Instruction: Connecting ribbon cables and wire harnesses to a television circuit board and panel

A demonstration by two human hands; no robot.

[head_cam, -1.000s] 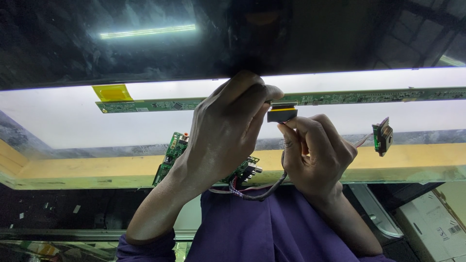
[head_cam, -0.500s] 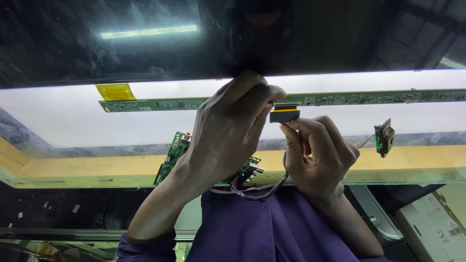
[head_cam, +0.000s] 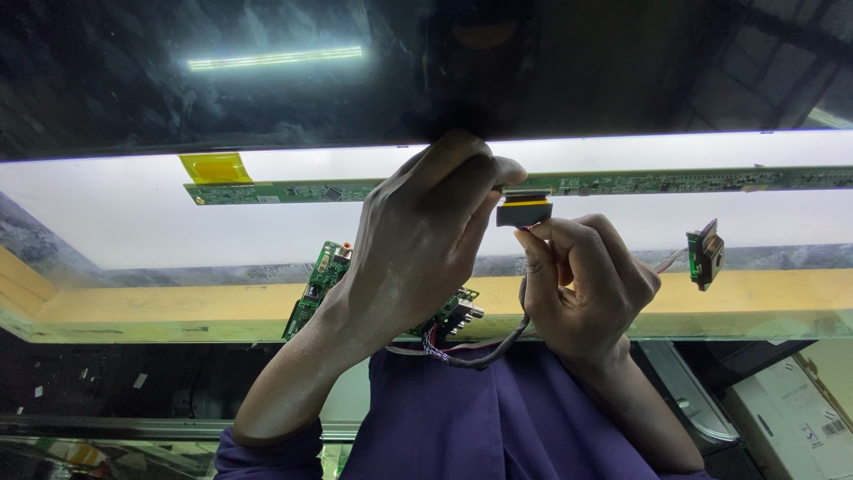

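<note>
Closest to us is our purple shirt (head_cam: 462,427), with both arms reaching away from it. Just past it sits a green circuit board (head_cam: 322,289), mostly hidden behind our left arm, and a bundle of thin wires (head_cam: 462,356) loops out from it and goes up into our right hand.

Our right hand (head_cam: 586,289) is curled tight around that cable. Its fingers pinch the small black and yellow plug (head_cam: 524,212) at the cable's end. Our left hand (head_cam: 422,240) is closed too, with its thumb and fingertips pressed on the long thin green strip board (head_cam: 675,182), right where the plug meets it. So the plug is touching the strip board, between our two hands.

To do this well, we think the plug should stay flat and straight with the strip — not tipped. The left hand should hold the strip steady while the right hand pushes gently and evenly. If we push crooked, the little pins could bend, so slow is best.

Off to the right a small green part (head_cam: 706,255) hangs on thin wires. A yellow tape tab (head_cam: 216,167) sits at the strip's left end. Beyond is the bright white panel (head_cam: 107,222) — and farthest away, dark shiny glass (head_cam: 267,98) with a light reflected in it.
</note>
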